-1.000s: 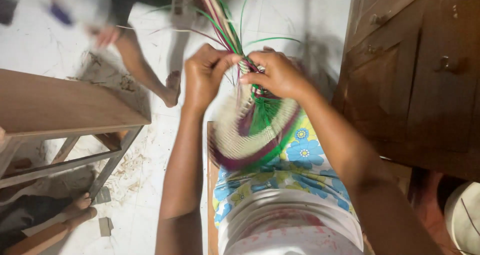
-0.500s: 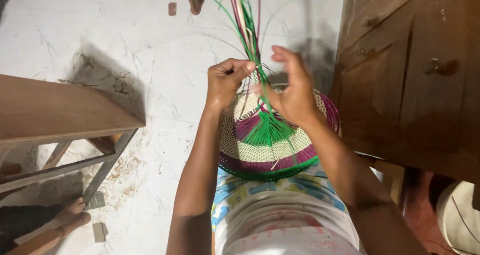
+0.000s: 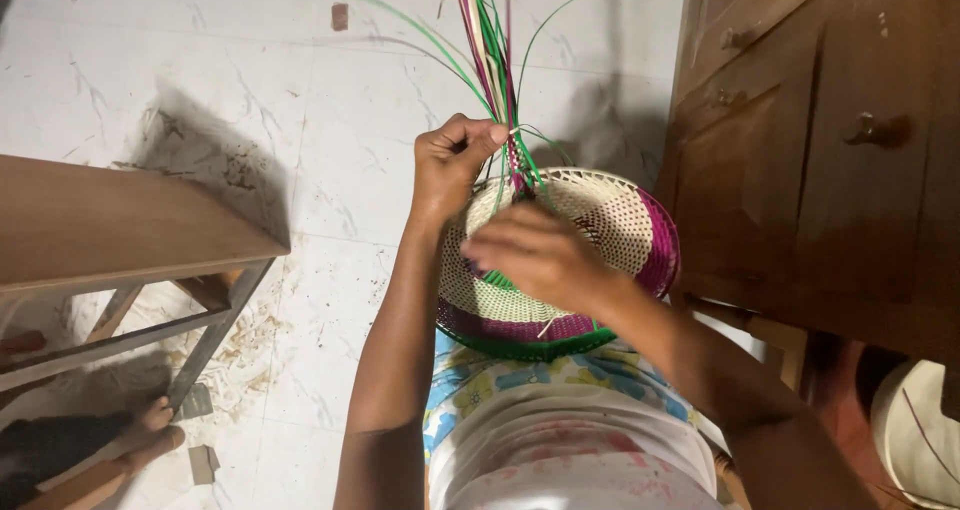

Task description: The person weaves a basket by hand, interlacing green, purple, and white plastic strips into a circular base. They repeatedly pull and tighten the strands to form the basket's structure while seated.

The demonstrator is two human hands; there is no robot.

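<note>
— What was changed in the last second?

— The woven basket [image 3: 600, 260] was turned. A second earlier it was held on edge, so that mostly a cream and purple crescent was seen; half a second earlier it had been swung round to face the camera. At this moment its cream inside and purple and green rim were shown almost whole, resting over the lap, between the wooden cabinet [image 3: 820, 140] and the wooden worktop [image 3: 110, 220].

— And the hands?

— The left hand [image 3: 455, 165] was closed, with the bundle of green, purple and cream strips [image 3: 490, 40] pinched between thumb and fingers just above the basket's far rim. The right hand [image 3: 535, 255] was brought down from the strips and laid over the middle of the basket, fingers curled; whether anything was gripped under it could not be told, since the hand was blurred.

— What was to be read from that?

— The weaving was judged to be in progress at the rim: the loose strips were gathered and held taut by one hand, while the basket was steadied or another strip was worked by the other. The strips' free ends were left standing up over the white tiled floor [image 3: 200, 70]
</note>
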